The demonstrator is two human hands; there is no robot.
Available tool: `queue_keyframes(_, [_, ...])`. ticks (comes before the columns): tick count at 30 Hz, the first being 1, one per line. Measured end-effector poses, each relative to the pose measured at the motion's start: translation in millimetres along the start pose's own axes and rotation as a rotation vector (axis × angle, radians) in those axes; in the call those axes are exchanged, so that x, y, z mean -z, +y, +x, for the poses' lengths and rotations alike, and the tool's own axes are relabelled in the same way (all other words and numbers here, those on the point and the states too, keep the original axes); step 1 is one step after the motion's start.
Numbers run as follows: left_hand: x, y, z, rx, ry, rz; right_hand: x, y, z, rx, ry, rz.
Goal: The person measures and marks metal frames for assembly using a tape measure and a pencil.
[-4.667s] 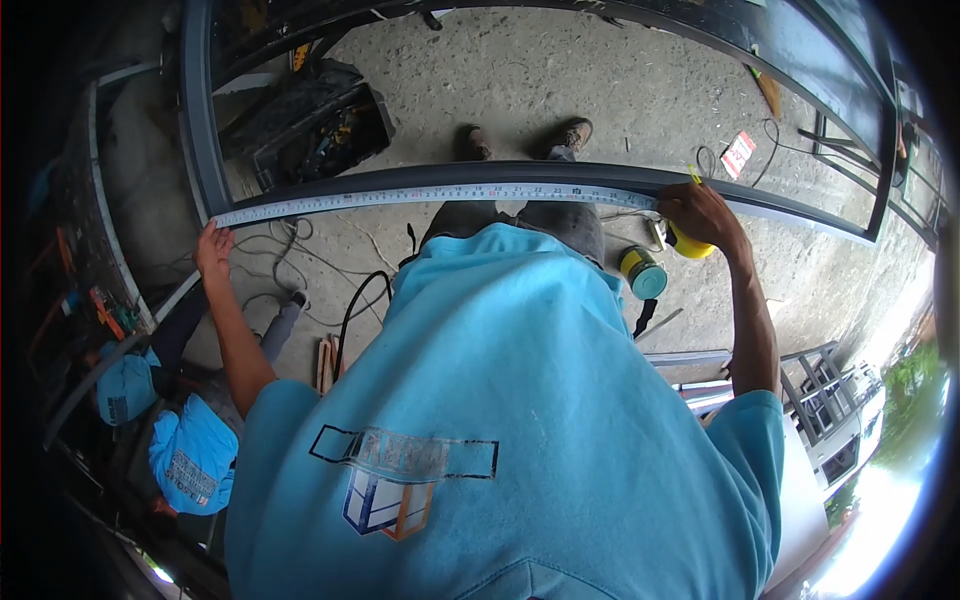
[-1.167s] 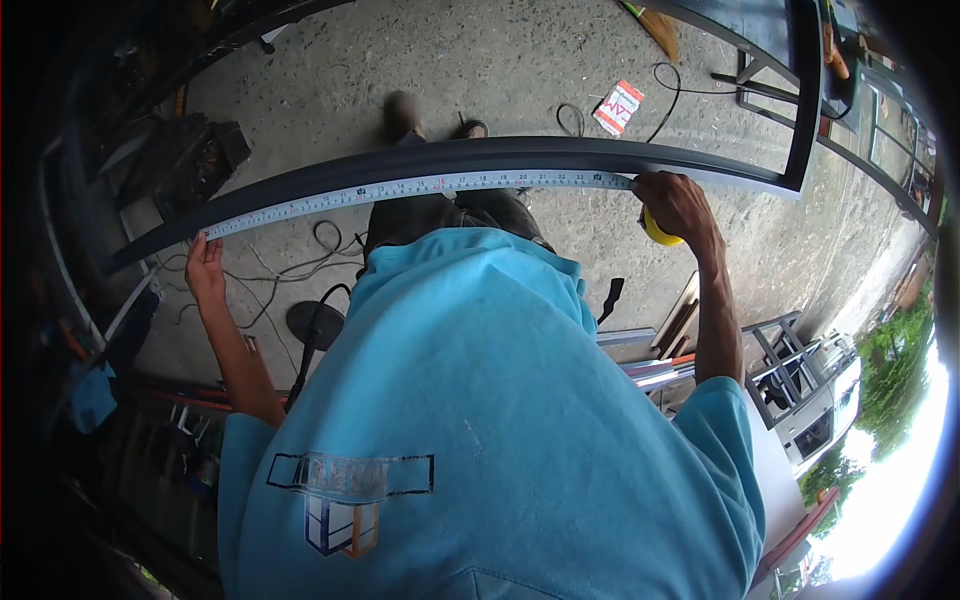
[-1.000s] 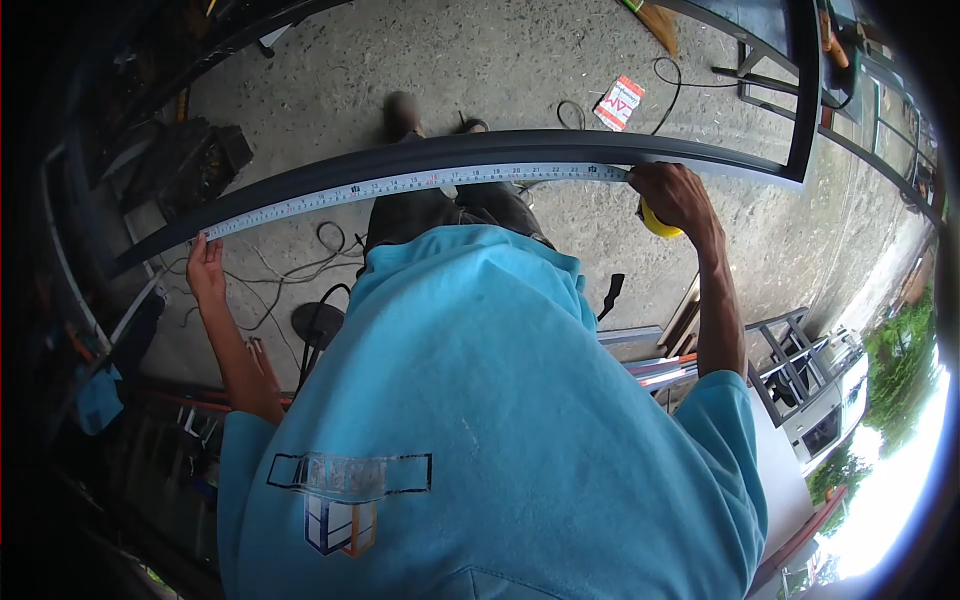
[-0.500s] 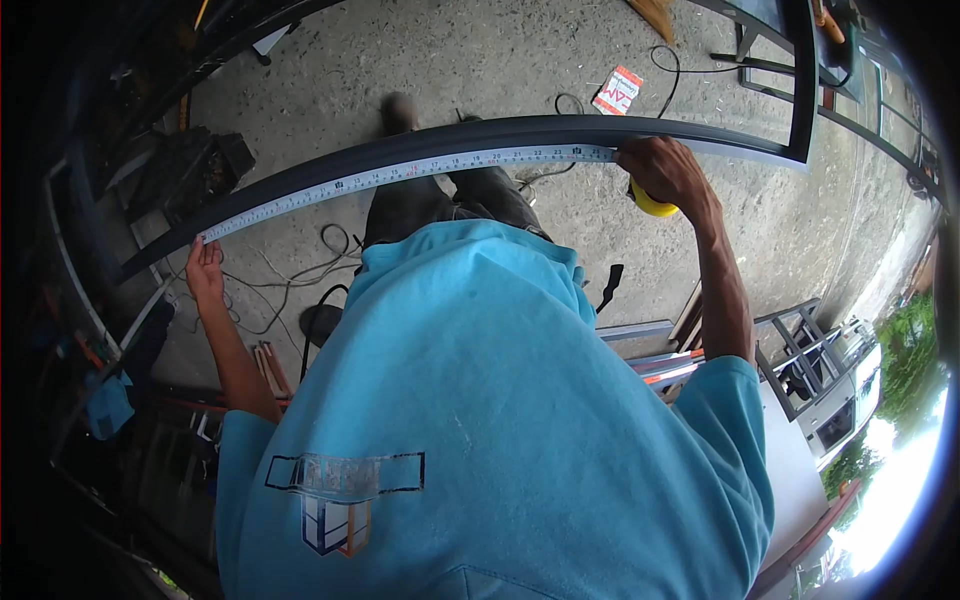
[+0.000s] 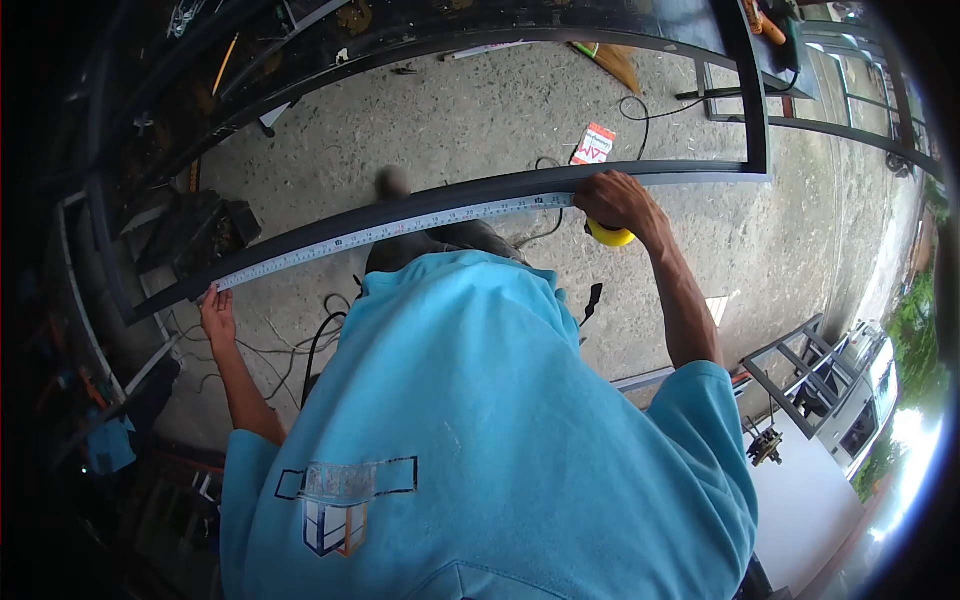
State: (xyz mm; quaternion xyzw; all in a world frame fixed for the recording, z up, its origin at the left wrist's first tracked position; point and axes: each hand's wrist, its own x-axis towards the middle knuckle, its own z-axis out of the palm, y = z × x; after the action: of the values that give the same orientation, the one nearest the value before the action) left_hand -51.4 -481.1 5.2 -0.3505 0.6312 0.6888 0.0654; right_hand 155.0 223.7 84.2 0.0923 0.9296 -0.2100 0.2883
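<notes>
A tape measure's white blade (image 5: pixel 400 228) is stretched along the near bar of a dark grey metal frame (image 5: pixel 660 173). At the blade's left end, my left hand (image 5: pixel 218 314) pinches the tip against the bar with its fingertips. My right hand (image 5: pixel 622 206) grips the yellow tape case (image 5: pixel 610 235) at the other end, its fingers bent over the bar near the blade. The hand hides part of the case. The frame's right corner (image 5: pixel 757 165) lies beyond my right hand, and its left corner is past my left hand.
A black-topped workbench (image 5: pixel 420 25) stands beyond the bar. On the concrete floor (image 5: pixel 500 110) are a red-and-white packet (image 5: pixel 594 144), a broom head (image 5: pixel 610 66) and cables (image 5: pixel 300 350). An orange-handled tool (image 5: pixel 765 25) lies at the upper right. A metal rack (image 5: pixel 805 370) stands at right.
In view, the frame, the tape and both hands sit lower than before, and my right hand is further left. More of the workbench shows. Both hands keep their hold on the tape measure.
</notes>
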Motion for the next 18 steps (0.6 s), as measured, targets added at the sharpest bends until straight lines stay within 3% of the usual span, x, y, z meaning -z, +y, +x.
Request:
queue_keyframes(7, [19.3, -15.0, 24.9, 0.024, -0.054, -0.063, 4.2, -5.6, -0.8, 0.027, 0.052, -0.059])
queue_keyframes(10, [39.4, -28.9, 56.1, 0.021, -0.139, -0.001, 7.6, -8.7, 4.8, -0.063, -0.059, -0.112])
queue_keyframes(11, [34.0, -29.8, 55.5, 0.039, -0.058, 0.037, -1.6, -1.6, 6.8, -0.002, 0.027, -0.087])
queue_keyframes(13, [36.1, -45.8, 81.3, 0.040, 0.084, 0.151, 7.0, -8.3, 6.7, -0.076, -0.036, -0.034])
queue_keyframes(14, [37.5, -38.8, 76.3, 0.111, -0.390, 0.055, 10.4, -8.6, 9.4, -0.095, -0.071, -0.010])
queue_keyframes(18, [29.4, -32.8, 66.8, 0.047, -0.477, -0.021, 19.7, -12.8, 13.7, -0.148, -0.165, 0.003])
